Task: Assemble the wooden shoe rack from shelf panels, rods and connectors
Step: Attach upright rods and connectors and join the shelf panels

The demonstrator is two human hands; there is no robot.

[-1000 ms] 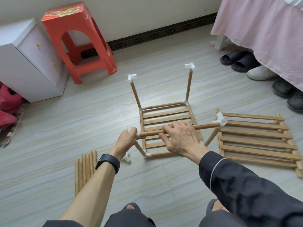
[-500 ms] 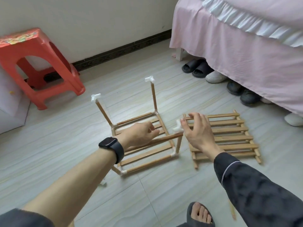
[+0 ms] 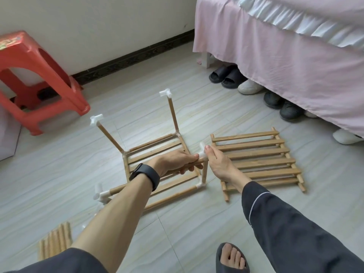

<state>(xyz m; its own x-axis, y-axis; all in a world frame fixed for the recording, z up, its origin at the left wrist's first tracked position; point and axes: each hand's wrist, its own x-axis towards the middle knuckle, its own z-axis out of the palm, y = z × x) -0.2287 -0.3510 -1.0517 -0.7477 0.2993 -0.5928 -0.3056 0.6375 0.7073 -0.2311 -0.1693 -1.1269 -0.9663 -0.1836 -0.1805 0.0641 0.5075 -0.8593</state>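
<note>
Shelf panels (image 3: pixel 254 154): two, one beneath the fingers (image 3: pixel 192 157), one just right of them. Raised white connectors (image 3: pixel 165 93): four seen. Red stool (image 3: pixel 19 56): one. Loose rods (image 3: pixel 56 241) near-left of fingers: bundle, uncountable

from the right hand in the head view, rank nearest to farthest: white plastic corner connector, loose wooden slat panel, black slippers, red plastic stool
1. the white plastic corner connector, at the right hand fingertips
2. the loose wooden slat panel, on the floor just right of that hand
3. the black slippers, beyond, at the pink bed skirt
4. the red plastic stool, far left by the wall
</note>
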